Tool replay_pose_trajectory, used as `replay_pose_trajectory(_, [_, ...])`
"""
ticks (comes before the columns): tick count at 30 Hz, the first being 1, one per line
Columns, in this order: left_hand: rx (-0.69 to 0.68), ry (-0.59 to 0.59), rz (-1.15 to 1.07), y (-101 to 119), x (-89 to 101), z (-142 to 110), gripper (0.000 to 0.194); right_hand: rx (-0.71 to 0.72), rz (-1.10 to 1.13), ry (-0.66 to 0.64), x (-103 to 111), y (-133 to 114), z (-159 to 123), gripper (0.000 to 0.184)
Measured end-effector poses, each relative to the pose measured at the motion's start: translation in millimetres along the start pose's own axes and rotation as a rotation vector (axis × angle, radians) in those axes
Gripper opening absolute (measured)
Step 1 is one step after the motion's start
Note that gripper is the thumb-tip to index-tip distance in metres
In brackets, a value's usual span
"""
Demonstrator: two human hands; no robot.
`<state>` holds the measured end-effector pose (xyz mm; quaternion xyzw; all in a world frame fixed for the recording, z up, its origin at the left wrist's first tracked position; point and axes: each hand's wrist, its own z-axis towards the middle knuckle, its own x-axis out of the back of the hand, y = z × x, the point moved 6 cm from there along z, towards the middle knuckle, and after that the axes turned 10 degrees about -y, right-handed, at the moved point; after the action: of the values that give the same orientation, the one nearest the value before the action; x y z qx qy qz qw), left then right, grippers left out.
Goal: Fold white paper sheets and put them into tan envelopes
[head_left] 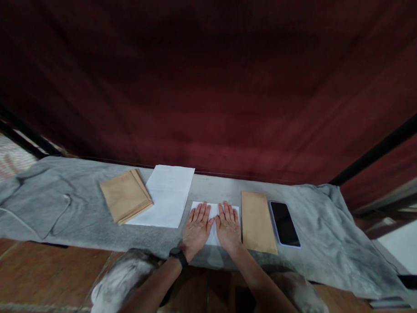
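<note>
A white sheet of paper (211, 239) lies on the grey cloth in front of me, partly covered by my hands. My left hand (197, 227) rests flat on its left half, fingers stretched out and pointing away from me. On the right half lies my right hand (228, 224), also flat with the fingers slightly spread. The two thumbs nearly meet at the middle of the sheet. Just right of my right hand is a single brown envelope (258, 222). Whether the sheet is folded under my palms is hidden.
Left of my hands, a stack of brown envelopes (125, 194) overlaps a pile of white paper (169, 191). A phone (284, 224) with a dark screen lies right of the single envelope. A white cable (18, 219) crosses the grey cloth (86, 234) at left. A dark red curtain (210, 106) hangs behind.
</note>
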<state>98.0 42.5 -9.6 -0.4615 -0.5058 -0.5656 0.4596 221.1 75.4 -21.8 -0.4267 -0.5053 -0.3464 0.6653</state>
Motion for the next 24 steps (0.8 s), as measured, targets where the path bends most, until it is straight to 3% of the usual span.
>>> replay_pose_trajectory(8, [0.07, 0.009, 0.094, 0, 4.9, 0, 0.057, -0.059, 0.006, -0.033, 7, 8, 2, 0.055])
replay_pose_trajectory(15, [0.09, 0.005, 0.088, 1, 5.2, 0, 0.057, 0.048, 0.03, -0.015, 4, -8, -9, 0.052])
replay_pose_trajectory(24, [0.088, 0.061, 0.072, -6, 6.5, -11, 0.059, 0.045, 0.012, 0.062, 5, -3, -11, 0.054])
